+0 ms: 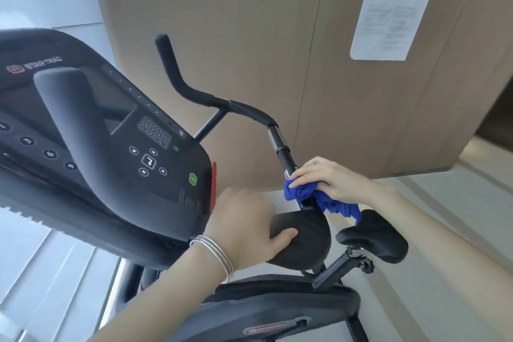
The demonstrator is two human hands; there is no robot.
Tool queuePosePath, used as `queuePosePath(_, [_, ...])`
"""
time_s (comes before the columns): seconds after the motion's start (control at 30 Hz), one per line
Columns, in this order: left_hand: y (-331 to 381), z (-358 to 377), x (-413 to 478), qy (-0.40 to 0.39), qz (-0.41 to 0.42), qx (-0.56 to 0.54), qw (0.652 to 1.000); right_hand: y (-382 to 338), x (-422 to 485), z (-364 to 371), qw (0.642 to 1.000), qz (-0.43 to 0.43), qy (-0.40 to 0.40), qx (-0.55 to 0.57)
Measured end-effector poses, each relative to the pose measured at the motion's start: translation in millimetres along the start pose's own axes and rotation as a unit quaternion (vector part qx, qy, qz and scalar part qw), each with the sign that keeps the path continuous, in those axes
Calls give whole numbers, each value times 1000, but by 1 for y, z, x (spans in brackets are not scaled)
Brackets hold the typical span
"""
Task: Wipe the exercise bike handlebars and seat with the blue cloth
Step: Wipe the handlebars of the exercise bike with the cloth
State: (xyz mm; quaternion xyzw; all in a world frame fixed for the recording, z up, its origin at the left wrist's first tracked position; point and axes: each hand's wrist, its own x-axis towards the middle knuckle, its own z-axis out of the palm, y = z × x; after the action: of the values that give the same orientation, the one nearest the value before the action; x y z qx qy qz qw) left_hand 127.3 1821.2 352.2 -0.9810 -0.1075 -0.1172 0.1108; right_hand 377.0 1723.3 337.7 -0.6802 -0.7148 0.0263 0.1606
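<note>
Silver bangles [215, 254] are sitting on the wrist nearest to the camera. Just above them the left hand [244, 225] is gripping the black pad [305, 236] of the exercise bike, with fingers and thumb curled on its edge. The right hand [324, 178] is closing its fingers over the bunched blue cloth [302, 193] and pressing it around the lower part of the handlebar [280, 141]. One loose end of the cloth is hanging near the seat [372, 236]; I cannot tell if it is touching. I am judging that the handlebar wipe is in hand. To do it well, the cloth should be wrapping the whole tube and sliding up toward the bend while the wrist is turning to reach the underside. The left hand should be bracing the bike.
</note>
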Motion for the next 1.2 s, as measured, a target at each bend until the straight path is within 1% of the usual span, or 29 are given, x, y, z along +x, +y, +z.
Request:
queuePosePath(0.1, [-1,2,-3,4,21,-52,998,-3,27,0,996,91,7,-16])
queuePosePath(0.17, [-1,2,-4,19,18,-70,997,-7,35,-2,992,125,0,-27])
queuePosePath(0.23, [-3,3,-4,26,21,-78,996,-12,29,0,992,120,-24,-38])
queuePosePath(0.33, [-4,5,-6,43,17,-92,995,-20,10,5,991,76,-66,-84])
queuePosePath(0.4, [-4,4,-6,53,12,-102,993,-21,3,5,989,46,-61,-126])
queuePosePath(0.47, [-3,4,-6,50,14,-113,992,-17,5,9,987,38,-39,-154])
queuePosePath(0.6, [-4,5,-7,46,13,-124,991,-4,31,14,981,92,-13,-172])
queuePosePath(0.77, [-4,3,-8,50,1,-114,992,-1,56,11,977,146,-27,-156])
queuePosePath(0.83, [-4,3,-8,48,-2,-108,993,-11,43,11,976,127,-57,-170])
queuePosePath(0.97, [-3,1,-8,52,-7,-88,995,-36,0,5,975,15,-105,-196])
queuePosePath(1.03, [-2,1,-8,51,-6,-87,995,-43,-2,1,970,-2,-131,-204])
queuePosePath(1.07, [-2,1,-8,52,-6,-90,995,-45,5,0,965,-4,-151,-215])
queuePosePath(1.13, [-3,1,-8,52,-8,-90,994,-50,32,0,940,-12,-206,-272])
queuePosePath(1.2, [-3,2,-8,48,-7,-86,995,-50,53,1,920,-19,-235,-315])
